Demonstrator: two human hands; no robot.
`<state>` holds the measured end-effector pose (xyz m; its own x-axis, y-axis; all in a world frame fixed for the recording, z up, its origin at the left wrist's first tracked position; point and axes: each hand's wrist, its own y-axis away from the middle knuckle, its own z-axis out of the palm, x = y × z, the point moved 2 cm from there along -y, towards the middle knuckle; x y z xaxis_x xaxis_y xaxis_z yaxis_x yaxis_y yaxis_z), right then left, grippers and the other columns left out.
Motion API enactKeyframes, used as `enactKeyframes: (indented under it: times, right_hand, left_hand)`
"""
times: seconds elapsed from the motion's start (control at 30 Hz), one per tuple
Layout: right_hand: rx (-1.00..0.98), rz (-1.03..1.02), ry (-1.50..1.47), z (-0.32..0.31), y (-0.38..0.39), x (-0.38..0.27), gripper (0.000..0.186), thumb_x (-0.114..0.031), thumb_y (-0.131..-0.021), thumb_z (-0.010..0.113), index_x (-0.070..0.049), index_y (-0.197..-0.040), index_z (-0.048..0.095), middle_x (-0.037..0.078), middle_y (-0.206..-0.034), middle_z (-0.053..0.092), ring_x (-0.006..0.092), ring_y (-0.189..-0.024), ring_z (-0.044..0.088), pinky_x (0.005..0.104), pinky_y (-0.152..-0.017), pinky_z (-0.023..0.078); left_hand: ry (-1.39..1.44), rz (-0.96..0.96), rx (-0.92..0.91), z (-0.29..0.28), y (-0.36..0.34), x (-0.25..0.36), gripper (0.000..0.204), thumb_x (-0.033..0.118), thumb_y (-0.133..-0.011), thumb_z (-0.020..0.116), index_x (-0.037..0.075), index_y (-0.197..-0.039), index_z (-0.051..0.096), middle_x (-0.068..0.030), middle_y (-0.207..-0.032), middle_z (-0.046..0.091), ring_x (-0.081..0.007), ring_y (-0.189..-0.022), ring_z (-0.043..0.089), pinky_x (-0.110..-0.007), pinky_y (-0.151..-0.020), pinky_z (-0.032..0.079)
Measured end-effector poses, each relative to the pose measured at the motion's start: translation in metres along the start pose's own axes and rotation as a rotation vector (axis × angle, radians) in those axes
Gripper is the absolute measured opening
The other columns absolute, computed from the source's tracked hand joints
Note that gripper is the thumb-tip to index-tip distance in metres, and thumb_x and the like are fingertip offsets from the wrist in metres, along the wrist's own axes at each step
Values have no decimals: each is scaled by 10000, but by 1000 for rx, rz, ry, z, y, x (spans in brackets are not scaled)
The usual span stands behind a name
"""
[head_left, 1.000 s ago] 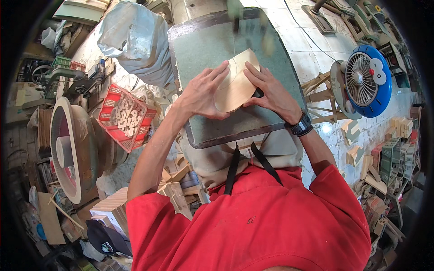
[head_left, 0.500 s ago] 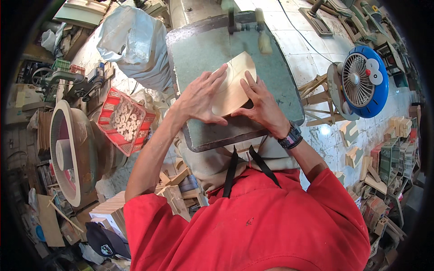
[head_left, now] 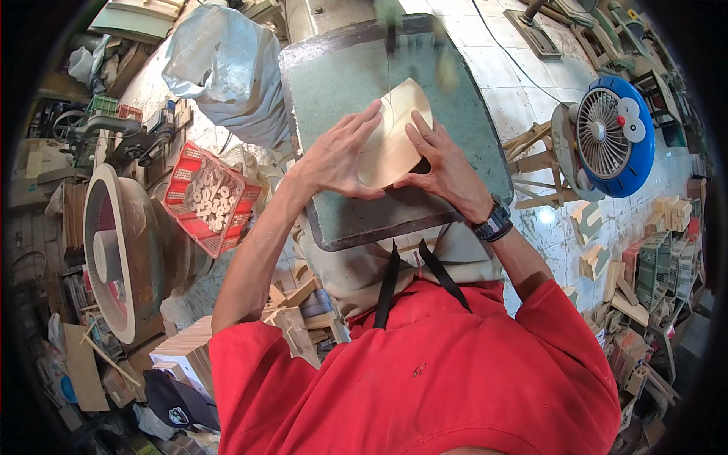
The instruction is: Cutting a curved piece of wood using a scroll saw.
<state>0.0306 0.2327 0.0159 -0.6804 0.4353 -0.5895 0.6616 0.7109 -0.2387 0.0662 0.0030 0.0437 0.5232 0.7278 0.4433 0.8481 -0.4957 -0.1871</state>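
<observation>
A pale wooden board (head_left: 394, 144) with a curved pencil line lies on the grey-green machine table (head_left: 334, 83). From the board's left edge my left hand (head_left: 341, 155) steadies it, fingers stretched forward and thumb at the near corner. Along its right side, my right hand (head_left: 447, 167) presses with fingertips on top and thumb at the near edge. Between them the board is held flat. A thin upright blade (head_left: 388, 72) shows as a faint line at the board's far edge, below a blurred machine arm (head_left: 390, 26).
Left of the table stand a large pale plastic bag (head_left: 227, 76) and a red basket (head_left: 178, 178) with small wooden rings. A big round-rimmed machine wheel (head_left: 133, 265) is farther left. At right, a blue fan (head_left: 618, 136) sits by a wooden stand (head_left: 546, 163). Wood offcuts (head_left: 595, 262) lie on the floor.
Both hands have slid the board slightly away from me, toward the blade, turning it a little. The machine arm above is more blurred.
</observation>
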Motion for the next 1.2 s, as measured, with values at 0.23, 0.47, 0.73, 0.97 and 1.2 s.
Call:
enactKeyframes:
  times: [0.23,0.47,0.73,0.97,1.2]
  right_hand:
    - [12,-19,-6,-1,-1,3,987,-498,-735,835,18,-1478,439,228,-1597,332,579,-1399,318,535,-1166,341]
    - [14,-41,16,-1,-4,7,958,-452,-722,850,10,-1464,457,204,-1593,353,496,-1429,330,495,-1158,366]
    - [-6,-114,-1,-8,-9,14,949,-476,-722,837,30,-1435,468,227,-1565,383,533,-1383,372,513,-1126,400]
    - [-14,-115,3,-13,-11,13,937,-466,-713,840,25,-1425,478,231,-1547,408,523,-1375,388,506,-1122,403]
    - [-6,-140,-51,-13,-14,17,947,-464,-704,848,19,-1432,483,221,-1555,404,503,-1390,382,494,-1139,388]
  left_hand:
    - [-3,-23,-2,0,-1,-1,1155,525,-572,859,-112,-1428,417,-258,-1576,344,-413,-1357,459,-434,-1138,402]
    - [-6,-34,23,1,-2,1,1180,548,-570,863,-109,-1436,406,-266,-1568,352,-421,-1354,460,-438,-1138,402]
    - [6,-88,27,4,-2,6,1183,505,-587,888,-85,-1474,373,-256,-1581,339,-413,-1357,463,-439,-1145,396]
    - [2,-117,31,3,-4,10,1196,514,-588,886,-117,-1464,370,-273,-1575,340,-423,-1362,458,-444,-1150,389]
    - [-31,-102,70,7,-4,7,1208,542,-552,880,-120,-1437,394,-286,-1545,376,-426,-1311,496,-435,-1113,430]
